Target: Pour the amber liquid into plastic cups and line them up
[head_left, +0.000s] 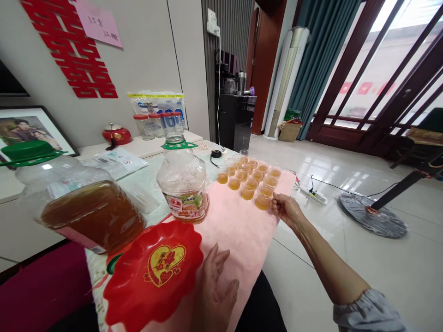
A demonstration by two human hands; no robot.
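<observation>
My right hand [286,208] reaches out to the far end of the pink cloth [238,226] and pinches the nearest small plastic cup [263,197] of amber liquid. Several more filled cups [247,176] stand in rows behind it. My left hand [215,287] rests flat on the cloth, fingers spread, beside a red scalloped plate [152,273]. A nearly drained plastic jug [182,183] with a green collar stands upright mid-table. A larger jug [81,207] of amber liquid with a green cap sits at the left.
A white cabinet [138,147] along the wall holds a red pot [116,134], jars and a bag. On the tiled floor lie a power strip [314,195] and a fan base [372,216]. A black cabinet [235,121] stands behind.
</observation>
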